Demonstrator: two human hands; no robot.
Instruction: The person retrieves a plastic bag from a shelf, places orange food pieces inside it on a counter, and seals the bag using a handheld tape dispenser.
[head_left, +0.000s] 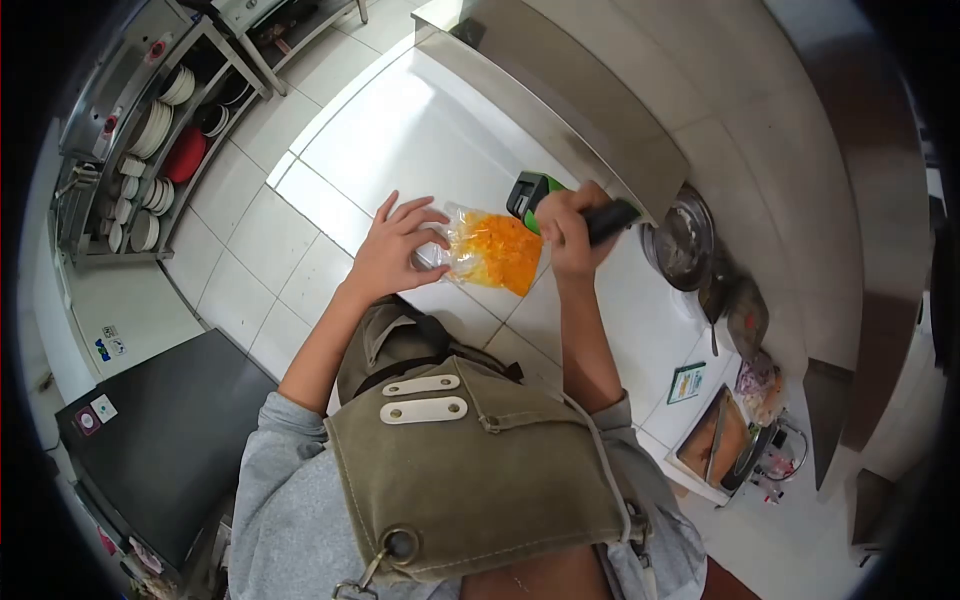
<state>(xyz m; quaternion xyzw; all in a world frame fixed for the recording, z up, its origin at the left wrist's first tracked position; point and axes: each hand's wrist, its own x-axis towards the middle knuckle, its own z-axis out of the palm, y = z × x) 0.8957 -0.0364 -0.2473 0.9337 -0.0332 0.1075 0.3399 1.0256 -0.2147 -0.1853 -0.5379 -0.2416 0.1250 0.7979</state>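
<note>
A clear plastic bag of orange-yellow food [503,252] lies flat on the white tabletop in front of me. My left hand [400,247] is at the bag's clear end, fingers spread and curved, with the thumb and index fingertips right at the plastic. Wrapped round a black handle, my right hand [570,228] grips a green-and-black handheld device [533,195]. The device's boxy head overlaps the bag's far right corner in this view. Part of its handle is hidden behind my fingers.
A steel shelf [600,90] borders the table's far side. On the right are a metal bowl [683,240], a small green-edged packet [686,382] and a brown board with a knife [718,440]. Stacked plates [152,130] fill a rack at the far left, above a black-topped surface [165,440].
</note>
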